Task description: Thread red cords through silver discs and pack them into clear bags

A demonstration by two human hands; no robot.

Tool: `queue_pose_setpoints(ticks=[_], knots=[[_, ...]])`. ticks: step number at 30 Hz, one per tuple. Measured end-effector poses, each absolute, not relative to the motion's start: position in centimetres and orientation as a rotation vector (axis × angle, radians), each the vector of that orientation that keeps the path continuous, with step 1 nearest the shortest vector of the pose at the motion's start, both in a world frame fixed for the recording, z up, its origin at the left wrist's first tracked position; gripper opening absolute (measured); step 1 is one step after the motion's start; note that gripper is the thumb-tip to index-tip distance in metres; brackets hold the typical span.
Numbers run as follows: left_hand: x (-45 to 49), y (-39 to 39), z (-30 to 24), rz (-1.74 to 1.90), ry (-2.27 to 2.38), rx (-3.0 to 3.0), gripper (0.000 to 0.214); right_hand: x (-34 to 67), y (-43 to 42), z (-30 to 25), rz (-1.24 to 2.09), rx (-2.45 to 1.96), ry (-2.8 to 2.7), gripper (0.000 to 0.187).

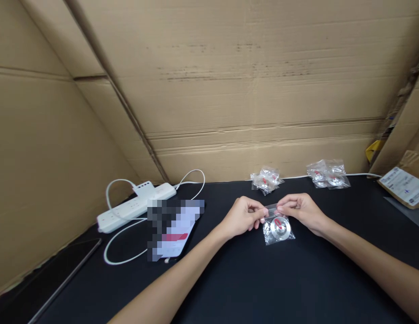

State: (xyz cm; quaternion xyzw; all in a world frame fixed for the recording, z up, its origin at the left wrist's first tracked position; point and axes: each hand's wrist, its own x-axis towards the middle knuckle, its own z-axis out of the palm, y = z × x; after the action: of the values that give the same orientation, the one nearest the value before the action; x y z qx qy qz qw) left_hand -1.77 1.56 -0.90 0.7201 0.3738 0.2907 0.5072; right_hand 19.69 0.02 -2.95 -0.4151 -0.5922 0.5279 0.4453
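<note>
Both of my hands pinch the top edge of a small clear plastic bag point(278, 227) that hangs just over the black table point(229, 279). Inside the bag sit round silver metal discs with a red mark. My left hand point(243, 216) grips the bag's left corner with fingers closed. My right hand point(299, 209) grips the right corner the same way. Two more filled clear bags lie farther back near the cardboard wall: one bag point(266, 180) in the middle and another bag point(327, 174) to the right.
A white power strip point(135, 207) with a charger and looping white cable lies at the left. A phone point(174, 229) rests beside it. A dark flat tablet point(61, 274) lies near the left edge. Cardboard walls enclose the table; a labelled cardboard package point(403, 184) sits far right.
</note>
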Motion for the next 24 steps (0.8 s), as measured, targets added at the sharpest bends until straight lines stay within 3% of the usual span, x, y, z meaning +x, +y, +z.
queue_pose_setpoints(ticks=[24], knots=[[-2.2, 2.0, -2.0, 0.792, 0.871, 1.662, 0.029, 20.9, 0.4, -2.4, 1.300, -1.029, -1.463, 0.026]])
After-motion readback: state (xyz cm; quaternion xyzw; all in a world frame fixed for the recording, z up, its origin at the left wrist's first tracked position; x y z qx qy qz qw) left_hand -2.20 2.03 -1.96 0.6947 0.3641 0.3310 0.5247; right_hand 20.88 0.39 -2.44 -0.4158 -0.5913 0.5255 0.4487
